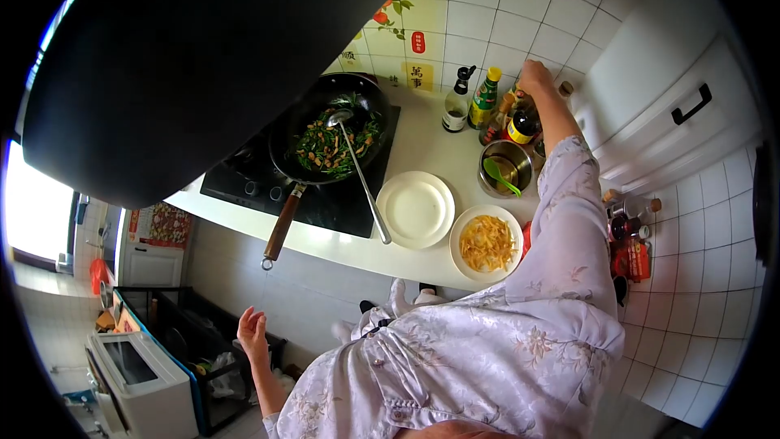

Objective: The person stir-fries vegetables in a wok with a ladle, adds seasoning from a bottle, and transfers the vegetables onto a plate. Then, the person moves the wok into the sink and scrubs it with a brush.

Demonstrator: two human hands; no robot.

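My right hand point(535, 79) reaches to the back of the counter, its fingers closed among the bottle tops. Just below it stands a dark bottle with a yellow label point(522, 124); what the fingers grip is hidden. Low at the left, my left hand point(253, 333) hangs over the floor with its fingers apart, holding nothing. A wok point(280, 154) on the stove contains cooked greens with brown pieces point(329, 146). A long-handled metal ladle point(357, 167) rests in it, its handle extending over the counter.
On the counter point(418, 146) are a bare white plate point(416, 210), a plate of yellow shreds point(487, 244), and a metal pot point(505, 158) with a green spoon point(500, 176). A green bottle with a yellow cap point(485, 99) stands behind. The dark range hood point(187, 57) overhangs the stove.
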